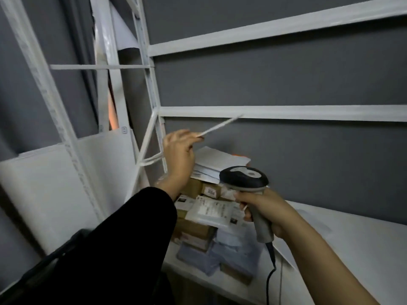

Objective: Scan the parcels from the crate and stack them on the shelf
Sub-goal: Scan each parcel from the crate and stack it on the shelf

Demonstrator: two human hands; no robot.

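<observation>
Thin white parcel (220, 125), possibly an envelope, edge-on: pinched in left hand (178, 155), centre frame, long axis rising rightward, above stacked parcels (207, 214) on shelf (352, 238); right hand (266, 213) grips scanner (244, 178) just below-right

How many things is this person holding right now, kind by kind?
Barcode scanner, in the right hand: 1
Thin white parcel, in the left hand: 1
Total: 2
The pile of parcels on the shelf is too jumbled to count.
</observation>
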